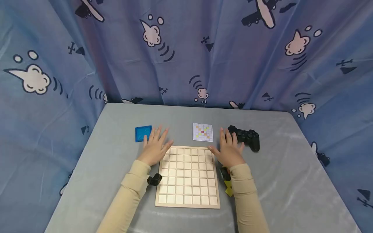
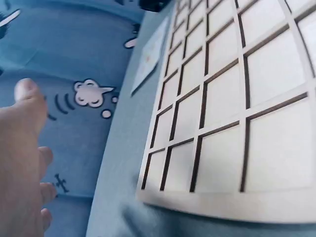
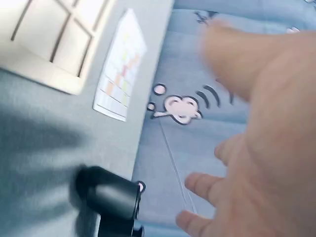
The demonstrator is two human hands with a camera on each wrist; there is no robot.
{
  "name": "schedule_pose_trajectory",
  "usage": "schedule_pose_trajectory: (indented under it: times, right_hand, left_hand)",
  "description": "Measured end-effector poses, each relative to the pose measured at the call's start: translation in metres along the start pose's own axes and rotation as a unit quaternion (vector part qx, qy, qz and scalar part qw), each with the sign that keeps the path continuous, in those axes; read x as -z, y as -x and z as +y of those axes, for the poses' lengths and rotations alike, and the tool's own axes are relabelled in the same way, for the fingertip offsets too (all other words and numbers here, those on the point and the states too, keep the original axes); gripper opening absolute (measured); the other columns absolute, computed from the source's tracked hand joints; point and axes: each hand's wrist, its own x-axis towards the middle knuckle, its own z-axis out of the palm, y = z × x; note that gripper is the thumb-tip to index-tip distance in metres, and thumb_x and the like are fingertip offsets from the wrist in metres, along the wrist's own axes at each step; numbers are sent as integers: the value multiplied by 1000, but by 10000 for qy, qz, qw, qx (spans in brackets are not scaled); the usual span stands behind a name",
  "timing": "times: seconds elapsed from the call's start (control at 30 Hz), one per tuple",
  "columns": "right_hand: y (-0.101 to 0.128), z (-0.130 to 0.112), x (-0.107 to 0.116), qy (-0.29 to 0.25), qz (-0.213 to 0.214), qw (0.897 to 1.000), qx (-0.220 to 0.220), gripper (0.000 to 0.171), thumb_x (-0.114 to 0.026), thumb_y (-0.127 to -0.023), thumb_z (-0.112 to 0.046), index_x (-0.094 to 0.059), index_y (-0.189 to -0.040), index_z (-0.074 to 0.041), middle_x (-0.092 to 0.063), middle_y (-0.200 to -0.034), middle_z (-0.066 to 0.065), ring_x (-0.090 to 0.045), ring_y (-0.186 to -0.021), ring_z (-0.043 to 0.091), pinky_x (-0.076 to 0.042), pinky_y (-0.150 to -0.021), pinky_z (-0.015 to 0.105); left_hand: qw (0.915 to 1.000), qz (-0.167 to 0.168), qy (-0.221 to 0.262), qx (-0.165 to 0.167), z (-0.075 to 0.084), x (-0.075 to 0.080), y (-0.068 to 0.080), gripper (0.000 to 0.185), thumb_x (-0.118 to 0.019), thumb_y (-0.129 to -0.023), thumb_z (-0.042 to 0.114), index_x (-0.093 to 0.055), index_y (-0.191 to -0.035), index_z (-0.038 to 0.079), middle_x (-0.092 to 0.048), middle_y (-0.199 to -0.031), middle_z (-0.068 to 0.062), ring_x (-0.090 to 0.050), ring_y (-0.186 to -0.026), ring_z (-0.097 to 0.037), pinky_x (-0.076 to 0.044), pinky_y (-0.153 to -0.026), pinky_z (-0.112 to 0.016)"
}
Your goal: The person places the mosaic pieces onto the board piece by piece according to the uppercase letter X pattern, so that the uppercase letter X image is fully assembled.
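Note:
A wooden grid board (image 1: 187, 176) with pale square cells lies on the table between my forearms. My left hand (image 1: 154, 147) is spread over the board's far left corner, its fingertips near a small blue tray (image 1: 143, 133). On the other side my right hand (image 1: 229, 150) spreads its fingers by the far right corner, beside a black game controller (image 1: 247, 138). Neither palm holds anything, as both wrist views show. A printed card (image 1: 202, 132) with a coloured grid pattern lies beyond the board. Yellow pieces (image 1: 229, 188) are partly hidden under my right forearm.
The grey table (image 1: 291, 181) reaches back to a blue patterned curtain (image 1: 180, 58). A black wrist camera (image 1: 154, 179) on my left sleeve overhangs the board's left edge. Another dark device (image 1: 225, 173) sits at my right wrist.

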Motion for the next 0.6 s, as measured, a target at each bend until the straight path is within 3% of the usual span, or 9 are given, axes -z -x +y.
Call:
schedule_pose_trajectory:
  times: [0.17,0.3,0.43,0.6]
  right_hand:
    - [28,29,11,-453,378,9971,-483,66,-59,-95,-31,-31,-148,-4,-35,-145,28,-30,-130,50,-22,-94,75]
    - [59,61,16,-512,285,9926,-1061,40,-59,-93,-18,-54,-124,6,-55,-117,30,-50,-104,46,-40,-85,61]
    - [80,85,10,-453,-82,9926,-1122,31,-64,-88,-12,-58,-110,9,-58,-94,24,-52,-85,34,-47,-73,47]
    - [92,99,-6,-667,-572,9874,-1319,40,-68,-88,-13,-53,-119,7,-52,-99,21,-48,-89,30,-46,-76,46]
  left_hand:
    - [9983,96,568,-14,-16,-10,23,66,-49,-97,47,-30,-151,13,-15,-159,-18,-3,-147,-39,-7,-112,-67]
    - [9952,116,910,-349,-33,-27,39,61,-60,-94,40,-44,-144,10,-27,-155,-19,-14,-145,-40,-18,-113,-63]
    - [9947,20,734,-713,-47,-38,51,61,-65,-90,40,-47,-143,16,-31,-155,-13,-18,-145,-37,-13,-115,-59]
    - [9955,-15,441,-844,-54,-44,58,65,-62,-90,47,-43,-146,21,-28,-157,-8,-17,-147,-31,-6,-117,-54]
